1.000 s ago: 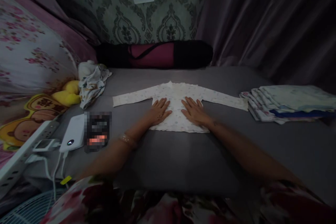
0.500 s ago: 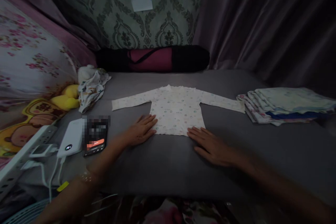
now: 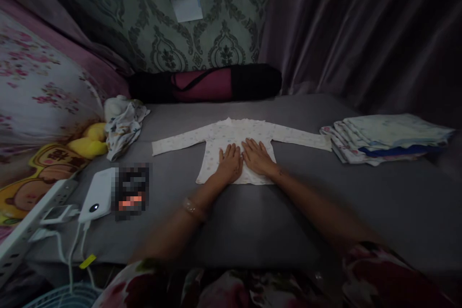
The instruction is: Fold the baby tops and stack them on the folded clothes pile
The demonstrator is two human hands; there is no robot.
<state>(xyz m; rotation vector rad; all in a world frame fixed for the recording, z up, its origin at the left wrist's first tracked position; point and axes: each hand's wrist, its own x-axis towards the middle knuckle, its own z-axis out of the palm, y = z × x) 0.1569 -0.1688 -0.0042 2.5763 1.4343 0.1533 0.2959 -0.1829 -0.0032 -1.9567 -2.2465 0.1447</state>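
A small white long-sleeved shirt [image 3: 238, 129] with a faint print lies flat on the grey sheet [image 3: 231, 221], its sleeves stretched out to both sides. My left hand [image 3: 230, 163] rests palm down on the middle of the shirt. Close beside it, my right hand [image 3: 257, 156] lies palm down on the same fabric, fingers spread slightly. Neither hand grips anything. The shirt's right-hand cuff reaches the edge of a stack of folded clothes [image 3: 386, 134].
At the left are a white power bank [image 3: 97, 195] with cables, a pixelated phone [image 3: 132, 190], a power strip [image 3: 34, 221], a crumpled patterned cloth [image 3: 124, 130] and a yellow plush [image 3: 88, 147]. A black and pink bag [image 3: 205, 84] lies along the wall.
Both hands have moved inward and up from the shirt's lower corners to its middle, now side by side. The view has shifted slightly.
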